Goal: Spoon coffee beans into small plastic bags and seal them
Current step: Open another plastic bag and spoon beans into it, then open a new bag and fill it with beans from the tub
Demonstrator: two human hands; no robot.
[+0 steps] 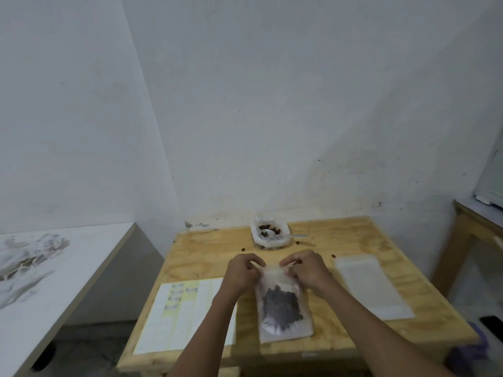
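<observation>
Pinching, seemingly: bag top between both hands.

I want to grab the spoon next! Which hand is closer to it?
The right hand. It pinches the bag's top just in front of the spoon in the bean container. The left hand pinches the other corner, farther left of it.

Lighting: dim, flat, bluish, source not visible; soft shadow on the wall at right. Focus: soft overall, slight blur. Wide-angle bending at edges.
</observation>
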